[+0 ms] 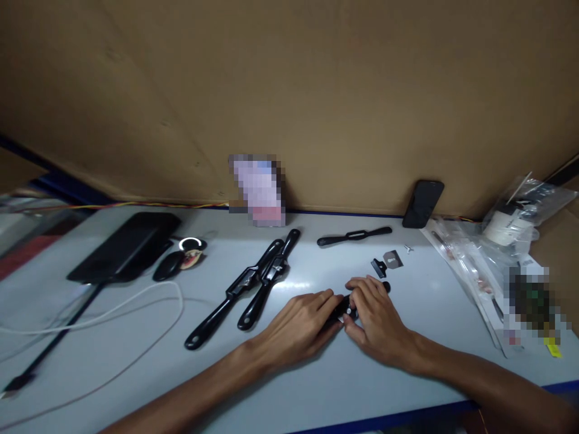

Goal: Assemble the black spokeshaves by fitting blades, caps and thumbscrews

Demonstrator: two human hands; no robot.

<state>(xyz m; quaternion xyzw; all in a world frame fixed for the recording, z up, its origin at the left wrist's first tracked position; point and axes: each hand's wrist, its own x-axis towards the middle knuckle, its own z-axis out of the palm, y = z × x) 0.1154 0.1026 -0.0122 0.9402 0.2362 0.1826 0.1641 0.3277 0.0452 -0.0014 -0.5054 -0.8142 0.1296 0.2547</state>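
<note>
Both hands are on a black spokeshave [340, 308] low over the table. My left hand [305, 319] wraps its left handle. My right hand [374, 316] is closed around the middle, fingers by a small silver screw, and the right handle end pokes out past the knuckles. Much of the tool is hidden by the fingers. Just beyond the right hand lie a black clamp-like cap [379, 267], a flat grey blade [393, 259] and small silver screws [409, 248]. Farther back is a bare spokeshave body [355, 235]. Two spokeshaves with metal parts fitted, one [235, 292] beside another [266, 283], lie left.
A dark phone [423, 204] leans on the cardboard wall [344, 108]. At left are a black box-like device [129, 247], a mouse [169, 266] and a white cable [174, 319]. Plastic bags [470, 277] and a white roll [509, 226] crowd the right side.
</note>
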